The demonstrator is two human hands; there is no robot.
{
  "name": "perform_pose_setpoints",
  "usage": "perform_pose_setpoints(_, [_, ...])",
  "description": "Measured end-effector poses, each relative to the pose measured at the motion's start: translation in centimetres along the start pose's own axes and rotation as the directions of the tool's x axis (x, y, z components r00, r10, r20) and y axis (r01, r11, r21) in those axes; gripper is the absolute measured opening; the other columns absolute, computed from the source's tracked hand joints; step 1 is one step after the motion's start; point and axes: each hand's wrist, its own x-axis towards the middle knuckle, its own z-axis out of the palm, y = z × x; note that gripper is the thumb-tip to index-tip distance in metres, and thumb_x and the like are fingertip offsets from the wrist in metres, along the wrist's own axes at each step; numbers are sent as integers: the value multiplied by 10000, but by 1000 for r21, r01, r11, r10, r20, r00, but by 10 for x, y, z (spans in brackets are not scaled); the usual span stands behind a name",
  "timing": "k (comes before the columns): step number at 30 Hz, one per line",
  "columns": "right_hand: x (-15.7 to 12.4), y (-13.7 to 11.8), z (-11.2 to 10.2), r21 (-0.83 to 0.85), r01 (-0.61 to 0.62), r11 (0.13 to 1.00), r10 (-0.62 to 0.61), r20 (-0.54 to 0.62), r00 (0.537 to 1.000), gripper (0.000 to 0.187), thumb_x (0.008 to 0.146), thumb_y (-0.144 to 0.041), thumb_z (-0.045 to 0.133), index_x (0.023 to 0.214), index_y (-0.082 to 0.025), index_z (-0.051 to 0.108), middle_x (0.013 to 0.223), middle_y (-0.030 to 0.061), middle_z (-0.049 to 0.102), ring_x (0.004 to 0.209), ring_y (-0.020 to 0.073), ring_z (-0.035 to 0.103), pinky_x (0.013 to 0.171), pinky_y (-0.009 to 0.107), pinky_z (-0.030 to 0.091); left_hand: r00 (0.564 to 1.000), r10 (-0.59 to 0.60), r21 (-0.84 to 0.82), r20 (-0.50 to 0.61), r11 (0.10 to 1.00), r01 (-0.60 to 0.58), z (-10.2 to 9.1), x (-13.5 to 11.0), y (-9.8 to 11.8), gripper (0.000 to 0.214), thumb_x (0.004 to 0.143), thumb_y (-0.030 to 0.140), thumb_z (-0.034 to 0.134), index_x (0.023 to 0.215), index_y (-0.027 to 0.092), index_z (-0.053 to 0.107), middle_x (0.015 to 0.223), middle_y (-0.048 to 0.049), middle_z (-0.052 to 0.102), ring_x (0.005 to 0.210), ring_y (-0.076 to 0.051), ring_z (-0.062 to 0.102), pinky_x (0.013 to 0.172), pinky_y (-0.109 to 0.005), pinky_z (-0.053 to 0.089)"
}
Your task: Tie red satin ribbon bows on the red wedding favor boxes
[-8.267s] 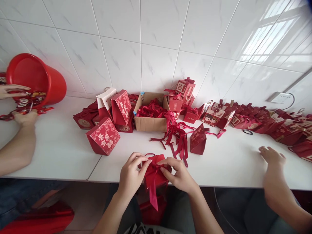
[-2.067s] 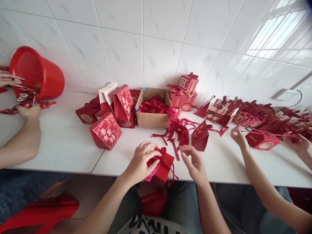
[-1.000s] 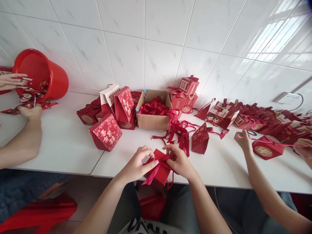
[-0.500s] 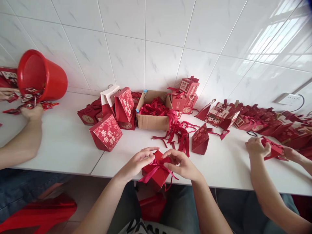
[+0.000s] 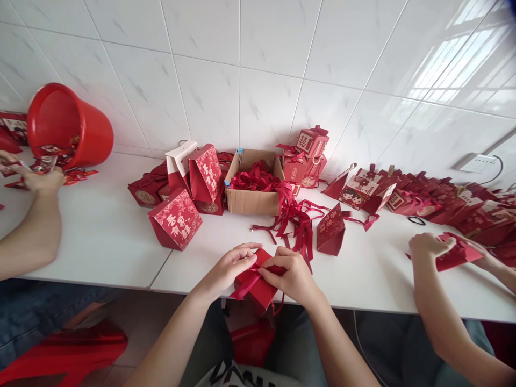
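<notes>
At the table's near edge, a red gift box [image 5: 264, 298] sits between my hands with a satin ribbon [image 5: 246, 286] across its top. My left hand [image 5: 230, 270] is on the left side of the box, its thumb and fingers closing on the ribbon by the knot. From the right, my right hand [image 5: 291, 273] pinches the ribbon at the middle of the bow between thumb and forefinger. The ribbon's right part is mostly behind my right fingers.
Beyond my hands stands a cardboard box [image 5: 253, 203] of red ribbons, with loose ribbons [image 5: 300, 228] beside it. Red gift boxes [image 5: 175, 220] stand left and right. A co-worker's hand [image 5: 44, 178] reaches by a tipped red bucket [image 5: 94, 134]; another person's hands [image 5: 431, 244] hold a red box [image 5: 457, 253].
My right hand has moved left and closed its fingers on the bow's middle. My left hand stays nearly in place. The person at right has turned their box; the hand at left shifted left.
</notes>
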Motion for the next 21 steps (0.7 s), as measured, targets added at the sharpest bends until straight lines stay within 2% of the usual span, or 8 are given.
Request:
perform_pose_setpoints(4, [1,-1,1,-39,10,999,-10,19,1000,83,779,-249,658,770,-212,732,669,-4,520,564,105,497,515,229,367,998,-8,16,-55,1000,9,0,3,-4,307,859,422,516,694,181,610,1245,-85,604,1087,-264,592,926,-376,482])
perform_pose_setpoints(7, [2,-2,1,-44,4,999,-3,35,999,68,759,-218,653,736,-204,716,659,-9,536,545,97,492,509,222,365,997,-9,30,-78,999,12,0,5,-5,306,842,399,538,633,175,556,1290,-87,574,1118,-267,579,932,-363,472])
perform_pose_setpoints(12, [2,-1,4,-54,-12,998,15,59,998,55,739,-200,651,725,-217,702,690,-10,622,567,110,537,537,226,394,991,8,125,-134,992,9,-3,9,-6,296,785,380,607,609,169,497,1289,-110,562,1056,-265,600,877,-371,488])
perform_pose_setpoints(17, [1,-1,3,-45,-38,998,41,88,995,66,752,-204,635,730,-225,693,726,-6,682,616,136,586,585,242,432,986,52,183,-157,983,-23,-6,13,-10,313,765,367,636,578,182,467,1273,-114,568,1159,-290,538,987,-415,423])
perform_pose_setpoints(21, [1,-3,2,-45,-29,999,33,107,994,85,763,-201,618,721,-220,689,718,-1,688,607,140,586,582,245,430,979,62,183,-193,983,-26,-6,15,-13,327,760,336,636,548,178,443,1189,-101,595,1110,-279,555,982,-427,415])
